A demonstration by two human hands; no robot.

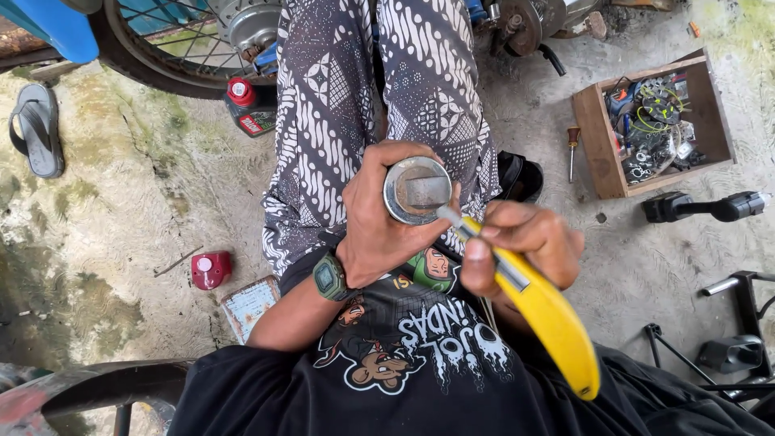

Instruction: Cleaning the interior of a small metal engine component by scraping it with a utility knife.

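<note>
Concrete floor (129, 202) below; left hand (379, 218) clamped round metal disc (416, 190); right hand (521, 242) clamped on yellow knife (541, 311), blade pointing up-left.

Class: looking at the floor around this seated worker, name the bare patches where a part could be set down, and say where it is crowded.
Bare concrete lies between the sandal and the red cap, and between the screwdriver and the black handle. It is crowded in the wooden box of parts, by the wheel and oil bottle, and at the black frame.
</note>
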